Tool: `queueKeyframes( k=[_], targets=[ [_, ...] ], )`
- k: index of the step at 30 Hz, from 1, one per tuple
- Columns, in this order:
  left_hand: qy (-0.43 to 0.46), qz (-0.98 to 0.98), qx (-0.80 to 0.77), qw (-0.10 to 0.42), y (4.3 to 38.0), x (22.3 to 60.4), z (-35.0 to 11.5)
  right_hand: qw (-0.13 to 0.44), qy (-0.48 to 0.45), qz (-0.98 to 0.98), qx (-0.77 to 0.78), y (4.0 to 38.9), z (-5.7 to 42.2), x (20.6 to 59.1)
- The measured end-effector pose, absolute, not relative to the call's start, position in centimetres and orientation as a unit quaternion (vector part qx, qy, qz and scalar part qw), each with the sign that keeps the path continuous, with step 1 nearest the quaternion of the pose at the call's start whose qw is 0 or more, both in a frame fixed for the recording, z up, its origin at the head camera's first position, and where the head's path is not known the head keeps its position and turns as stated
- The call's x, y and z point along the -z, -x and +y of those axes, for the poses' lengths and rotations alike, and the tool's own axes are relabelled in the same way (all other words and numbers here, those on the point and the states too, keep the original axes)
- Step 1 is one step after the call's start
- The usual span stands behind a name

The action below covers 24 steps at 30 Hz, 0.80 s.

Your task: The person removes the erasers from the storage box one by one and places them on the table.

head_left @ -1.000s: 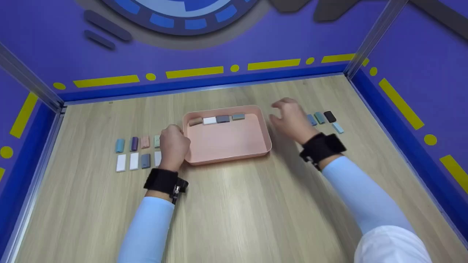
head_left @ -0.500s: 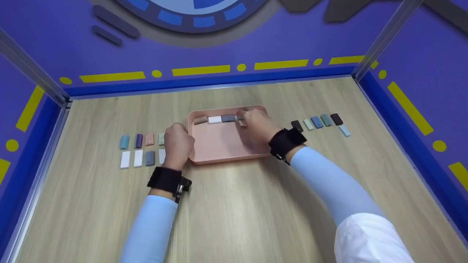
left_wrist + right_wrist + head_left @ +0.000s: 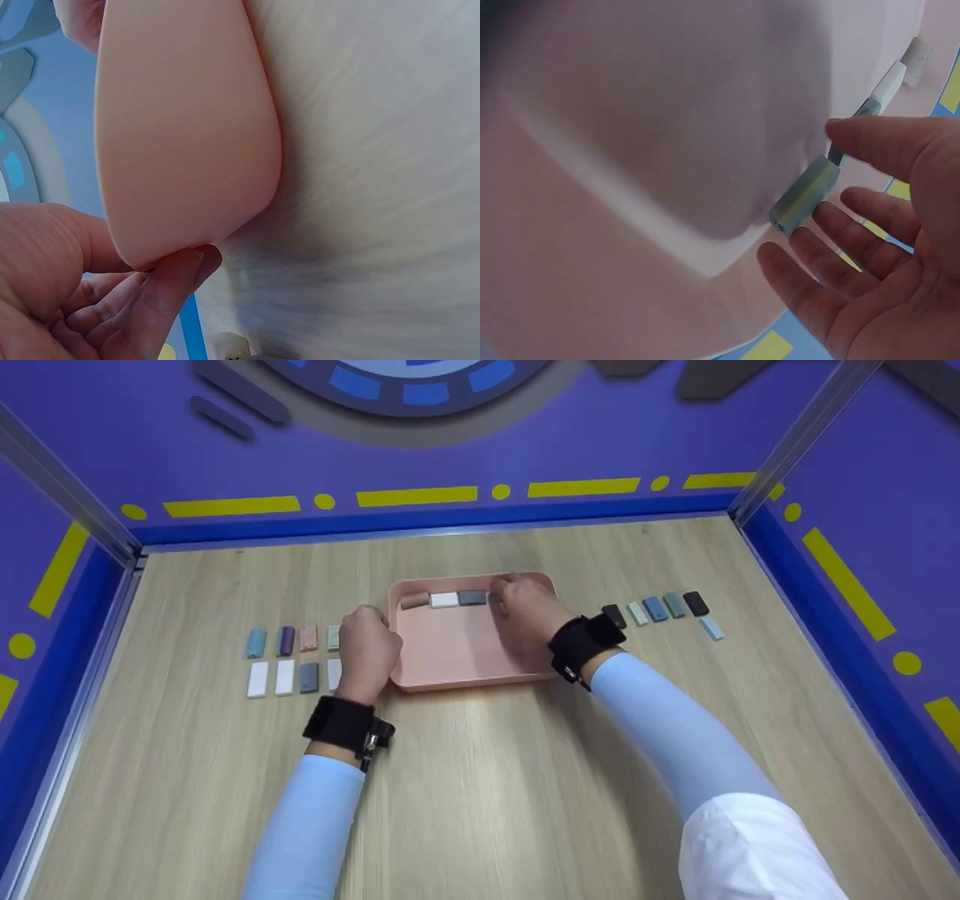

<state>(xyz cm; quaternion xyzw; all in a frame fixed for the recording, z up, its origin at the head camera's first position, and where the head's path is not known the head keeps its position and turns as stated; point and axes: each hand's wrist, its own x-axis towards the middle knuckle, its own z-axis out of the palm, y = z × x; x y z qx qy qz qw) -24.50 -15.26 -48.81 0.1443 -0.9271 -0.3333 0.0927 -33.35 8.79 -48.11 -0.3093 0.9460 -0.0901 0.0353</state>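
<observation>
A pink tray (image 3: 450,684) lies on the wooden table, a row of small rectangular blocks along its far wall. My left hand (image 3: 367,649) pinches the tray's left wall between thumb and fingers, as the left wrist view shows up close. Inside the tray's far right part is my right hand (image 3: 531,611), its fingers spread and loosely bent. In the right wrist view its fingertips are right beside a grey-green block (image 3: 806,195) with a yellowish stripe. Left of that block the row runs on with a dark grey block (image 3: 472,598), a white block (image 3: 444,600) and a brown block (image 3: 415,601).
Left of the tray stand two rows of blocks, among them a purple block (image 3: 286,640) and a white block (image 3: 257,679); my left hand partly covers the nearest ones. At the right lie several more, including a black block (image 3: 696,603) and a light blue block (image 3: 712,628).
My right hand has moved left from beside the tray into its far right corner, by the grey-green block, and stays there over the last half second. My left hand keeps its hold.
</observation>
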Motion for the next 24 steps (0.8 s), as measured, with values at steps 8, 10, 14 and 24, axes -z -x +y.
queueKeyframes(
  k=[8,10,14,24],
  targets=[
    [-0.146,-0.925,0.341,0.085,24.6,48.8,-15.3,0.024,0.313,0.948,0.041,33.2,8.6,47.7],
    [-0.146,-0.925,0.341,0.086,24.6,48.8,-15.3,0.023,0.315,0.948,0.028,33.1,8.5,47.7],
    [-0.149,-0.926,0.337,0.083,24.6,48.8,-15.2,0.031,0.313,0.949,0.015,32.9,8.6,47.7],
    [-0.163,-0.926,0.336,0.062,24.6,48.6,-15.3,0.054,0.308,0.949,0.037,32.1,8.8,47.4]
  ],
)
